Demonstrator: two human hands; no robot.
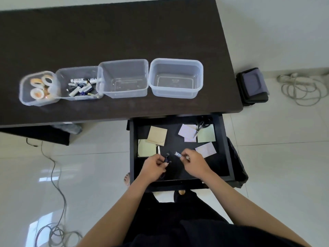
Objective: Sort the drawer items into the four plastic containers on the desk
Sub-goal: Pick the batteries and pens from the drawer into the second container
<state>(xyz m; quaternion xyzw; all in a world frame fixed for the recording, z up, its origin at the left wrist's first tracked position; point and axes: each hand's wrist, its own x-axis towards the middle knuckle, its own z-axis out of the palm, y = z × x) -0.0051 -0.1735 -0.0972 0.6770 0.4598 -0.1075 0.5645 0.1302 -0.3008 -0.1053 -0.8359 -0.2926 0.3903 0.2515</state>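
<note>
Both of your hands are down in the open drawer (224,157), which is pulled out below the front edge of the dark bench (124,32). The fingers of your left hand (154,167) are pinched on a small dark battery (167,157). The fingers of your right hand (193,163) are pinched on the end of a white and blue battery (178,154), which sticks out toward your left hand. The two batteries are near each other, not touching.

Beyond your fingertips, paper note pads lie flat on the drawer floor: a tan pad (157,135), a green pad (146,147) just past your left fingers, and pale lilac notes (205,149) just past your right fingers. Scissors (200,126) lie at the far right corner.

Four clear containers stand in a row on the bench, well beyond your hands. From left: a tape container (26,93), a battery container (63,77), then two empty containers (122,63) (176,61).

Batteries are probably small, stiff, smooth and rather dense, so they can roll or slip. Pinch across the middle of the barrel. The paper pads look light and flat, so lift them by an edge.
</note>
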